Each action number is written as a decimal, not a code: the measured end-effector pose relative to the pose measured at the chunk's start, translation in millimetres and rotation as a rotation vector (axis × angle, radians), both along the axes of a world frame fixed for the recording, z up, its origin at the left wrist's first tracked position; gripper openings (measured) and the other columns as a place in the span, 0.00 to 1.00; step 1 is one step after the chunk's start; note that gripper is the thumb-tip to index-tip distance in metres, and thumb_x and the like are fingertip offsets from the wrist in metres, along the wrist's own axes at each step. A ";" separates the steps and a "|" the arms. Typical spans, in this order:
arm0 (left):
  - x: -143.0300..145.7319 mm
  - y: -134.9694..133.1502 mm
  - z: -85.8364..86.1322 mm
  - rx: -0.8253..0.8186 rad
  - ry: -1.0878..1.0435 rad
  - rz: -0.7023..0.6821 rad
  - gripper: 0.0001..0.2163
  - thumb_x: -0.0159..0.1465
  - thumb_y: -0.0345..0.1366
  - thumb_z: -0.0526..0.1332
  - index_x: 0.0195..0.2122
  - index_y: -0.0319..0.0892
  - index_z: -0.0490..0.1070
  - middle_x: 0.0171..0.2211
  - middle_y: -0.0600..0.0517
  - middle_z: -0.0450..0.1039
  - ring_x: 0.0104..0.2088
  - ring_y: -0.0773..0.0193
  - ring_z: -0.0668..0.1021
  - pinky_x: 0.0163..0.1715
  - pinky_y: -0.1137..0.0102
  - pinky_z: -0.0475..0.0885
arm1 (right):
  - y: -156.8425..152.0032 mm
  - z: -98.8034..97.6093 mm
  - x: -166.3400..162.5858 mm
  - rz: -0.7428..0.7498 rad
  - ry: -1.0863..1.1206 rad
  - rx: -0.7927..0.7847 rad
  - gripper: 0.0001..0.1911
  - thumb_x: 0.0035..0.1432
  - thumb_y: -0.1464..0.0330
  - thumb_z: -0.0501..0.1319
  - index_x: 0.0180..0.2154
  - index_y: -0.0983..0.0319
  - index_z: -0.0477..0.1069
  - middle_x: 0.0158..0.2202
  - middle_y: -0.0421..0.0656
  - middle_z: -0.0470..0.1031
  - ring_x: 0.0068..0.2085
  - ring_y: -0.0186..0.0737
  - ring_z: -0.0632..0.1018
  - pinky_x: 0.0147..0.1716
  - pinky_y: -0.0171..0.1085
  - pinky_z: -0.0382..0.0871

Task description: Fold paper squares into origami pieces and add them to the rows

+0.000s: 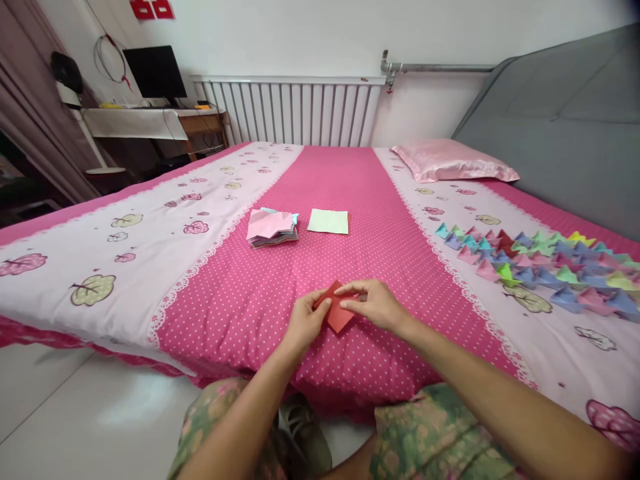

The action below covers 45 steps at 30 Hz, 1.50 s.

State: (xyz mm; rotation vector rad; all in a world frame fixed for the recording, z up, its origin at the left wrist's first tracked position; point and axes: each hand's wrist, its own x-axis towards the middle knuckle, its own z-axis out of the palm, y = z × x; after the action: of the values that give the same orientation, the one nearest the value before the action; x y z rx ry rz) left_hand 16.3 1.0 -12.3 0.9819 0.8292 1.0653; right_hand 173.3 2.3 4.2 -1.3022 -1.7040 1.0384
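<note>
A small red piece of folded paper (339, 319), turned like a diamond, is held just above the near part of the pink bedspread (280, 313). My left hand (306, 319) pinches its left corner, thumb on top and fingers mostly behind. From the other side, my right hand (374, 303) has its thumb and index finger at the paper's right edge, closed on it. Beyond my hands lie a pale green paper sheet (327, 221), with a bit of red showing at its right edge, and a stack of paper (273, 227) with a pink sheet on top.
Rows of folded paper boats (545, 263) in several colours stand at the right. A pink pillow (453, 161) lies behind them beside a large grey umbrella-like panel (560, 113). A white radiator (290, 110) and a desk with a monitor (155, 72) are at the back.
</note>
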 end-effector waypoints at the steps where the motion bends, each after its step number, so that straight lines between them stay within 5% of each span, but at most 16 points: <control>1: -0.8 2.6 -2.4 0.053 0.062 0.058 0.09 0.50 0.29 0.64 0.34 0.40 0.75 0.33 0.48 0.76 0.34 0.62 0.76 0.35 0.71 0.69 | 2.1 -4.5 0.5 -0.024 -0.022 0.003 0.12 0.46 0.70 0.62 0.37 0.60 0.74 0.36 0.44 0.77 0.34 0.42 0.77 0.36 0.42 0.70; 5: -3.5 11.1 -11.0 0.324 0.279 0.249 0.16 0.47 0.25 0.64 0.38 0.46 0.74 0.45 0.49 0.71 0.52 0.58 0.67 0.53 0.66 0.58 | 7.8 -17.9 -1.8 -0.117 -0.160 0.080 0.12 0.47 0.70 0.62 0.37 0.61 0.74 0.37 0.45 0.77 0.38 0.42 0.76 0.42 0.42 0.68; 8: -3.4 13.7 -19.0 0.530 0.466 0.146 0.14 0.51 0.27 0.61 0.40 0.44 0.73 0.49 0.47 0.69 0.56 0.58 0.63 0.57 0.65 0.48 | 6.5 -22.4 -6.6 -0.157 -0.361 0.194 0.13 0.49 0.70 0.60 0.40 0.62 0.73 0.40 0.47 0.75 0.41 0.43 0.74 0.44 0.43 0.66; 12: -5.6 10.0 -27.5 0.728 0.694 -0.010 0.16 0.57 0.30 0.56 0.47 0.41 0.69 0.51 0.44 0.66 0.56 0.58 0.63 0.57 0.62 0.49 | 0.3 -28.6 -11.4 -0.048 -0.613 0.322 0.23 0.55 0.70 0.52 0.54 0.64 0.61 0.56 0.50 0.60 0.57 0.47 0.61 0.54 0.46 0.55; 16: -11.5 2.8 -24.2 0.932 1.268 -0.148 0.21 0.63 0.36 0.47 0.55 0.30 0.58 0.57 0.39 0.56 0.59 0.57 0.56 0.58 0.60 0.47 | -4.0 -34.4 -10.6 0.198 -0.779 0.285 0.27 0.61 0.65 0.41 0.61 0.66 0.44 0.62 0.46 0.47 0.62 0.44 0.48 0.59 0.47 0.44; 20: -15.5 -1.1 -17.2 0.986 1.587 -0.237 0.24 0.65 0.41 0.39 0.58 0.32 0.51 0.60 0.44 0.51 0.60 0.59 0.53 0.59 0.61 0.46 | -5.5 -35.8 -7.1 0.239 -0.902 0.231 0.30 0.62 0.60 0.36 0.61 0.68 0.40 0.63 0.46 0.41 0.63 0.44 0.44 0.60 0.47 0.38; 27: -19.8 -5.0 -10.0 0.894 1.629 -0.266 0.25 0.64 0.44 0.40 0.58 0.34 0.52 0.59 0.45 0.53 0.60 0.58 0.54 0.59 0.59 0.45 | -12.0 -30.5 1.7 0.267 -0.931 0.165 0.34 0.60 0.54 0.36 0.61 0.67 0.41 0.63 0.47 0.39 0.63 0.46 0.42 0.59 0.49 0.38; 34: -33.0 -1.7 0.3 0.843 1.529 -0.273 0.25 0.61 0.46 0.48 0.56 0.36 0.58 0.57 0.45 0.58 0.58 0.57 0.58 0.58 0.59 0.50 | -15.9 -11.4 21.0 0.322 -0.827 0.092 0.39 0.55 0.50 0.47 0.60 0.69 0.47 0.61 0.52 0.46 0.61 0.51 0.49 0.58 0.50 0.44; 40: -40.6 15.2 2.5 0.895 1.311 -0.196 0.17 0.61 0.40 0.51 0.48 0.39 0.67 0.48 0.46 0.69 0.49 0.60 0.70 0.51 0.64 0.62 | -2.5 -8.2 28.9 0.145 -0.642 0.159 0.23 0.52 0.62 0.58 0.48 0.65 0.67 0.50 0.49 0.69 0.51 0.46 0.69 0.50 0.43 0.61; 45: -40.1 23.5 4.9 0.909 1.236 -0.175 0.13 0.60 0.36 0.53 0.43 0.40 0.71 0.43 0.47 0.73 0.43 0.60 0.73 0.45 0.65 0.67 | 4.8 -10.2 30.3 0.085 -0.538 0.135 0.17 0.50 0.65 0.60 0.43 0.61 0.71 0.44 0.44 0.74 0.45 0.44 0.73 0.45 0.41 0.65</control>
State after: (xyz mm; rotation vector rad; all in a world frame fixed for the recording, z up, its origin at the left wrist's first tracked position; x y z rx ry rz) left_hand -23.9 24.6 -7.3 2.5554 1.1884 0.5605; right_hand 203.7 7.1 -6.0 -1.5207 -2.1982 0.6312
